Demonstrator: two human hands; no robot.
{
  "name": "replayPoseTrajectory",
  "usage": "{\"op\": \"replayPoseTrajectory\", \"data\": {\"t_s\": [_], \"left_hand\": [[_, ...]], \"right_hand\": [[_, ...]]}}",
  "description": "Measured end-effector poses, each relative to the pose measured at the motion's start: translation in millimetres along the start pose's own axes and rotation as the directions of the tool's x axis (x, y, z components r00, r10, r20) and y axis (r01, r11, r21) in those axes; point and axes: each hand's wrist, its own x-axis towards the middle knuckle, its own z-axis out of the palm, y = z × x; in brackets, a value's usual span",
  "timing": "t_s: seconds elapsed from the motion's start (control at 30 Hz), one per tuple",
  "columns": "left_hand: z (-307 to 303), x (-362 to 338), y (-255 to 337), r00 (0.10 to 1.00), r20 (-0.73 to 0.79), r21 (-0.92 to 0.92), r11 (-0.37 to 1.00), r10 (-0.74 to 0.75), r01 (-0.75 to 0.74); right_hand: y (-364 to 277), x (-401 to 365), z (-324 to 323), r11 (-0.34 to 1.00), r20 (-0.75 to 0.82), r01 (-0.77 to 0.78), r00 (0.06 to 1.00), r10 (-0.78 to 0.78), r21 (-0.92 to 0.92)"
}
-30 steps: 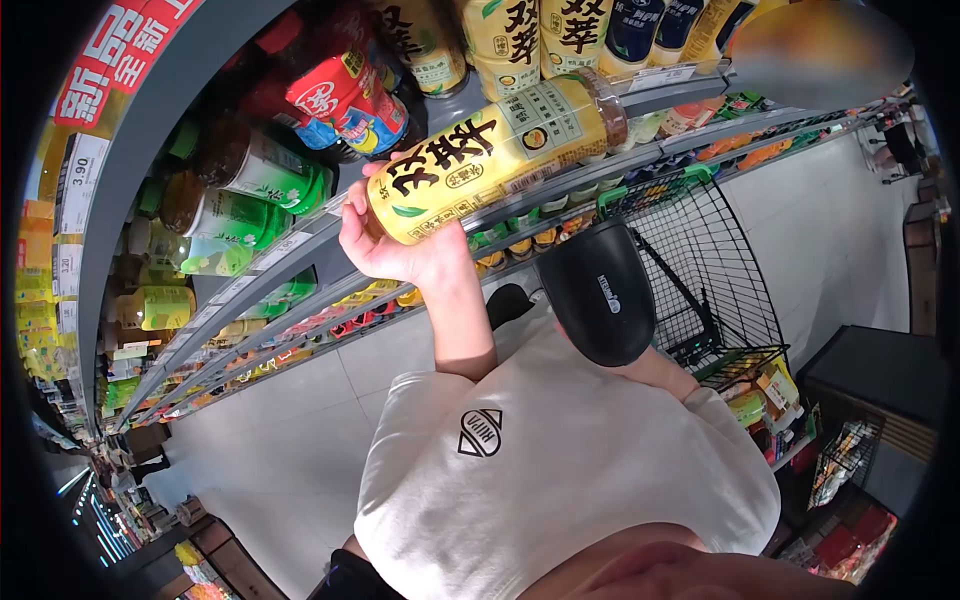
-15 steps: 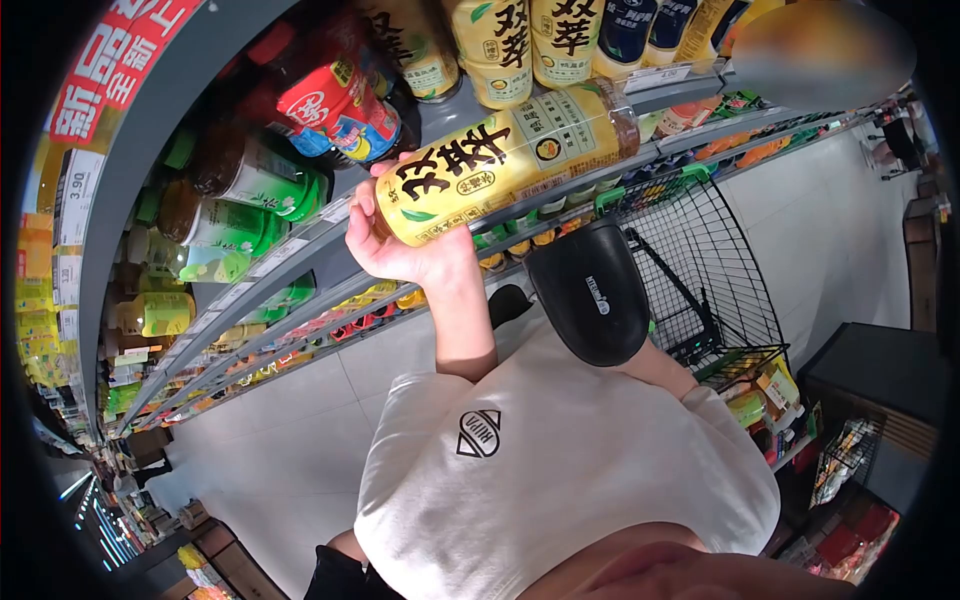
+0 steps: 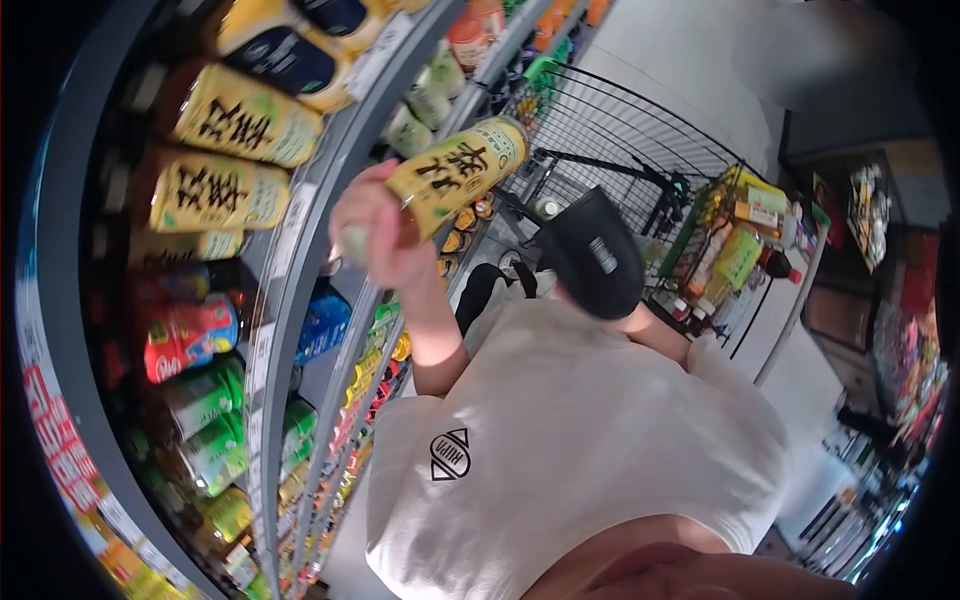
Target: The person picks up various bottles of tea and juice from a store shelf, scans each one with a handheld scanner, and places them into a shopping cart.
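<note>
My left hand (image 3: 375, 225) is closed around the cap end of a bottle (image 3: 462, 172) with a yellow label and black characters. The bottle is tilted, its base up and to the right, clear of the shelf. The hand is slightly blurred. My right forearm (image 3: 655, 334) reaches behind a black rounded object (image 3: 595, 255) with a small white logo, which hides the hand's fingers. Beyond it stands a black wire shopping cart (image 3: 640, 115) holding several bottles and packages. Similar yellow-labelled bottles (image 3: 225, 195) sit on the shelf at left.
A long grey drinks shelf (image 3: 290, 260) curves along the left, with price tags on its edge. It holds red-labelled (image 3: 190, 335) and green-labelled bottles (image 3: 215, 450). Packaged goods (image 3: 870, 215) and a dark display unit stand at right. Pale floor tiles (image 3: 650, 35) show at the top.
The view has turned, so the shelf now lies at left and the cart shows more fully. The bottle in my left hand has moved away from the shelf front toward the cart.
</note>
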Motion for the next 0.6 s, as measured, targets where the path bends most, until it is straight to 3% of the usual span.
{"op": "replayPoseTrajectory", "data": {"t_s": [0.03,0.07,0.1,0.13,0.2,0.27,0.33,0.4,0.43,0.53,0.57,0.6], "left_hand": [[8,-3,-19,0.994,0.107,0.048,0.999,0.003,-0.008],[14,-8,-39,0.977,0.213,0.094,0.995,0.002,-0.023],[20,-16,-60,0.964,0.256,0.175,0.984,-0.075,0.031],[23,-27,-81,0.943,0.295,0.258,0.963,-0.157,0.080],[27,-53,-124,0.902,0.347,0.307,0.940,-0.256,0.148],[38,-77,-148,0.855,0.298,0.369,0.877,-0.424,0.307],[54,-97,-162,0.696,0.304,0.350,0.756,-0.651,0.553],[60,-123,-191,0.499,0.359,0.492,0.615,-0.788,0.617],[62,-142,-211,0.555,0.461,0.555,0.713,-0.693,0.429],[95,-177,-225,0.447,0.593,0.602,0.738,-0.670,0.307],[98,-192,-241,0.347,0.643,0.592,0.730,-0.683,0.341],[100,-208,-254,0.329,0.650,0.590,0.728,-0.685,0.349]], "right_hand": [[-5,11,-29,0.981,-0.102,-0.103,0.987,0.121,0.162],[9,1,-30,0.923,-0.129,-0.309,0.930,0.343,0.227],[19,-17,-31,0.703,-0.141,-0.406,0.802,0.580,0.584],[16,-15,-47,0.635,-0.219,-0.395,0.709,0.670,0.664],[18,-20,-64,0.625,-0.335,-0.391,0.593,0.732,0.676],[22,-31,-72,0.504,-0.358,-0.331,0.413,0.838,0.798],[28,-45,-78,0.514,-0.409,-0.321,0.342,0.846,0.795],[29,-52,-83,0.434,-0.375,-0.288,0.239,0.896,0.853],[27,-55,-87,0.392,-0.343,-0.331,0.198,0.918,0.858],[31,-76,-84,0.355,-0.336,-0.343,0.115,0.935,0.870],[31,-81,-83,0.344,-0.336,-0.346,0.086,0.938,0.873],[33,-90,-82,0.333,-0.328,-0.347,0.075,0.942,0.877]]}}
